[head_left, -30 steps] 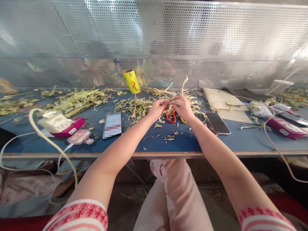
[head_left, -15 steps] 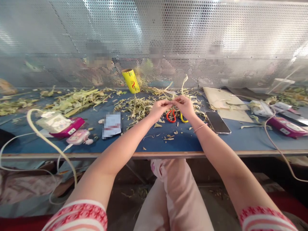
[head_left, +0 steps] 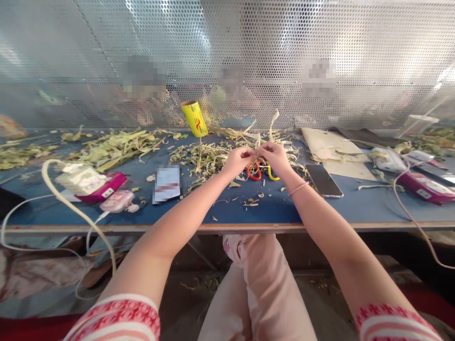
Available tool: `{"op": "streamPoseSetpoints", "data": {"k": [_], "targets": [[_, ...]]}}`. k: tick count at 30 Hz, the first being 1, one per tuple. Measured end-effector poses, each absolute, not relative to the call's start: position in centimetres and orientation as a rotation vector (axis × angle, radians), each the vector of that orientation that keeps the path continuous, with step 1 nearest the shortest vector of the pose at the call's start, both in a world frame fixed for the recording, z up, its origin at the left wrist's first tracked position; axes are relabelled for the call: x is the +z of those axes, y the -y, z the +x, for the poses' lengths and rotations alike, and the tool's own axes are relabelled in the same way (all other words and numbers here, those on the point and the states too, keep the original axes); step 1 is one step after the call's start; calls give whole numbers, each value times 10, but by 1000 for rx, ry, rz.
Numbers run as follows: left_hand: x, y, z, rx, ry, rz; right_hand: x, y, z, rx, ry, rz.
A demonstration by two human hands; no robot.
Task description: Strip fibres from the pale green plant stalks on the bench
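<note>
My left hand (head_left: 239, 160) and my right hand (head_left: 276, 155) meet above the table, fingertips pinched together. Between them a pale green plant strip (head_left: 258, 139) stands up; its lower part is hidden by the fingers. Just below lie scissor-like handles, one a red loop (head_left: 253, 171) and the other a yellow loop (head_left: 273, 173); the blades cannot be seen. Behind and to the left spreads a heap of shredded, dry-looking plant strips (head_left: 209, 155). A longer curled strip (head_left: 273, 124) rises behind my right hand.
A yellow cardboard tube (head_left: 194, 119) leans on a thin stick. Around me lie a dark phone (head_left: 324, 181), a small packet (head_left: 167, 183), brown card sheets (head_left: 329, 146), magenta boxes with cables (head_left: 103, 187), and a leaf pile (head_left: 122, 147). A perforated metal panel (head_left: 227, 38) stands behind.
Both hands have shifted very slightly and their fingers have re-gripped at the strip. The whole view has moved a little; the objects on the table stay in place.
</note>
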State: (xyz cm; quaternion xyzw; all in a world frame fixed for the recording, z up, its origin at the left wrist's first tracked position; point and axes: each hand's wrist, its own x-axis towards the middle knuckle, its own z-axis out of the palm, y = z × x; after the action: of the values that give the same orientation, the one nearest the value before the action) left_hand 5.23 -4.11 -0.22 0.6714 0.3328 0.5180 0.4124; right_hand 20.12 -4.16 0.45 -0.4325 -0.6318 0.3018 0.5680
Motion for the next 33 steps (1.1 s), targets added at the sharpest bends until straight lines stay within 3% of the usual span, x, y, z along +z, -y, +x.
{"op": "streamPoseSetpoints", "data": {"k": [7,12,23,33], "targets": [[-3,33,50,1446,-897,1449,5,36,205,919,1381,-1091],[-2,23,46,1549,-837,1266,2,38,205,854,1701,-1165],[-6,19,44,1539,-833,1376,-3,32,204,794,1683,-1150],[1,28,38,1410,-925,1654,11,44,210,856,1578,-835]]}}
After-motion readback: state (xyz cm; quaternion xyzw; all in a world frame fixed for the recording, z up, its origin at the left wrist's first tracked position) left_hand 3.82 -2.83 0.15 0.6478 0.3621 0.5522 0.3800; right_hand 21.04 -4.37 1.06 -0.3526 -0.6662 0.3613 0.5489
